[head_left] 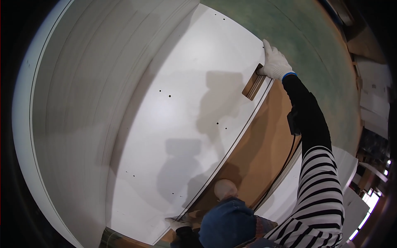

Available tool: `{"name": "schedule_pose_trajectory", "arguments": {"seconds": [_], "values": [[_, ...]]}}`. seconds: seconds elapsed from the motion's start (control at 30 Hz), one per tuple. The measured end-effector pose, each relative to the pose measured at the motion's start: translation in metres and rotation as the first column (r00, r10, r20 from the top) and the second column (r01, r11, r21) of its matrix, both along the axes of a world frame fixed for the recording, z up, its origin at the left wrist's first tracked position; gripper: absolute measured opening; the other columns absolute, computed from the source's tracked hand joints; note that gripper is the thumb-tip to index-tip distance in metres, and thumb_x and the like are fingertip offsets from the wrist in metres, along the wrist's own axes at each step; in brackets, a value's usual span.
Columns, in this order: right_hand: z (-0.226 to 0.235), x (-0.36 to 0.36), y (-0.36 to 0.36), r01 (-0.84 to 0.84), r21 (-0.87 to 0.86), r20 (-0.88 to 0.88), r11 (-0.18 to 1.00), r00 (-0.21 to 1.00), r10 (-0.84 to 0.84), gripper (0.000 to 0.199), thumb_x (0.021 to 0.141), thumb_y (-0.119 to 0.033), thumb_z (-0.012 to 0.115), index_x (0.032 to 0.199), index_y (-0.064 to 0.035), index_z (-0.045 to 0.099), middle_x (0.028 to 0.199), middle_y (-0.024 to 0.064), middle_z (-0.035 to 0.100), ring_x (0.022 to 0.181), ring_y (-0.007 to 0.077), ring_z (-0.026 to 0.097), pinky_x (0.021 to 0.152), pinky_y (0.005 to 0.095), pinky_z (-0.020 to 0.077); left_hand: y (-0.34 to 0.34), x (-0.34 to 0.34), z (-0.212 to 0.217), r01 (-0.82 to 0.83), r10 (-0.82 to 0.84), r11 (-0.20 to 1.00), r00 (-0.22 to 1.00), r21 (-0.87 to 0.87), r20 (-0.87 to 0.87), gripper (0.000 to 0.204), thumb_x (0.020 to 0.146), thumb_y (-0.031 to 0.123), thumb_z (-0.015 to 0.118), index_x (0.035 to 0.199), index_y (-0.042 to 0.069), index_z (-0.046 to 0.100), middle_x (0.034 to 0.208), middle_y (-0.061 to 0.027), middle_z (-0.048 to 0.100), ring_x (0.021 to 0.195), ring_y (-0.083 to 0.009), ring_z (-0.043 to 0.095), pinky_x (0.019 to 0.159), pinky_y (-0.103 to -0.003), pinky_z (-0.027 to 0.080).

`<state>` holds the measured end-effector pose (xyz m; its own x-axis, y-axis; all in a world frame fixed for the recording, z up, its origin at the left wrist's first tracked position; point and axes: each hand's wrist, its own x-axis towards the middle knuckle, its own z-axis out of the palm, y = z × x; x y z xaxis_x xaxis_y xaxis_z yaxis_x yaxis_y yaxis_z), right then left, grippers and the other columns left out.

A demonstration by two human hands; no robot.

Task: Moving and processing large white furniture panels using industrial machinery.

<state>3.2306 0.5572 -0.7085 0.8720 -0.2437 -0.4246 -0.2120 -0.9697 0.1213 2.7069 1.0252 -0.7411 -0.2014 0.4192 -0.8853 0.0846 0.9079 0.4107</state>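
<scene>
A long white panel [178, 111] with small drilled holes and a rectangular cutout [253, 84] near one edge lies slanting before me. My right hand [276, 63], in a white knit glove with a blue cuff, grips the panel's far right corner beside the cutout. One finger stretches along the end edge; others are hidden at the cutout. My left hand [178, 223], also gloved, holds the panel's near long edge at the bottom, its fingers partly hidden. Below that edge shows a brown board [258, 132].
A tall pale panel [82, 95] stands along the left side. Green floor [306, 49] lies beyond the far end. Black cable [285, 165] runs beside the brown board, near another white panel [285, 190]. Blue cloth [227, 223] and a pale round shape [225, 189] are at the bottom.
</scene>
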Motion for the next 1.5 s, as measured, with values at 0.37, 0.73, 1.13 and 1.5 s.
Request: {"name": "schedule_pose_trajectory", "arguments": {"seconds": [0.37,0.73,1.13,1.5], "values": [[0.009,0.002,-0.002,-0.007,0.032,-0.044,0.999,0.999,0.009,0.113,0.068,-0.038,0.08,0.155,-0.0103,0.014,0.139,0.0241,0.046,0.124,0.0373,0.054,0.103,0.0408,0.0476,-0.003,0.001,-0.002,0.038,-0.034,0.998,0.997,0.056,-0.074,0.068,0.094,0.066,0.047,0.135,0.012,0.05,0.136,-0.0093,0.054,0.12,-0.0324,0.054,0.087,-0.053,0.056],[0.003,0.004,-0.002,-0.003,0.024,-0.028,1.0,1.0,0.004,0.108,0.068,-0.034,0.079,0.154,-0.0103,0.017,0.137,0.0241,0.048,0.123,0.0377,0.054,0.102,0.0415,0.0481,-0.006,0.001,-0.005,0.138,-0.12,0.985,0.979,0.106,-0.165,0.066,0.093,0.068,0.047,0.131,0.014,0.055,0.132,-0.0063,0.059,0.116,-0.0275,0.058,0.081,-0.048,0.058],[0.004,0.006,0.0,0.019,0.026,-0.02,0.999,1.0,-0.019,0.107,0.066,-0.036,0.08,0.152,-0.0104,0.022,0.138,0.0216,0.048,0.123,0.0367,0.054,0.101,0.0421,0.0484,0.002,-0.018,-0.015,0.168,-0.154,0.982,0.978,0.089,-0.141,0.066,0.093,0.066,0.049,0.133,0.013,0.054,0.131,-0.006,0.06,0.116,-0.0258,0.059,0.092,-0.044,0.053],[0.004,0.003,-0.002,-0.009,0.051,0.02,0.999,1.0,0.008,0.107,0.065,-0.034,0.082,0.151,-0.011,0.023,0.135,0.0217,0.05,0.122,0.0381,0.054,0.102,0.0436,0.0481,-0.008,-0.001,-0.004,0.083,-0.074,0.99,0.994,0.111,-0.085,0.066,0.097,0.062,0.045,0.138,0.011,0.05,0.139,-0.0103,0.053,0.126,-0.0295,0.052,0.102,-0.049,0.046]]}}
